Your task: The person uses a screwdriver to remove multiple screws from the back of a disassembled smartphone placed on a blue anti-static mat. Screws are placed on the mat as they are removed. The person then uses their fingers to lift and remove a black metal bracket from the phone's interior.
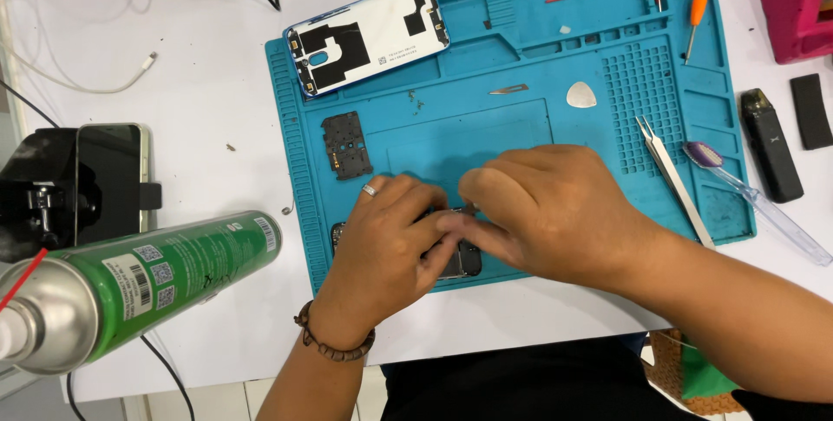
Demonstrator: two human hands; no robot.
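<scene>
Both my hands rest over an opened phone body (464, 258) lying near the front edge of a blue work mat (521, 126). My left hand (386, 243), with a ring and a bead bracelet, grips the phone from the left. My right hand (547, 213) covers it from the right, fingertips pinched together on its upper part. Most of the phone is hidden under the hands. The phone's white back cover (369, 37) lies inner side up at the mat's far left corner. A small black inner plate (347, 145) lies just beyond my left hand.
A green spray can (139, 286) lies at the near left. A phone on a stand (108, 178) sits left. Tweezers (672, 180), a clear-handled tool (755, 200), a pick (581, 95), a blade (508, 89) and an orange screwdriver (699, 0) lie on the mat. Black boxes (770, 145) lie right.
</scene>
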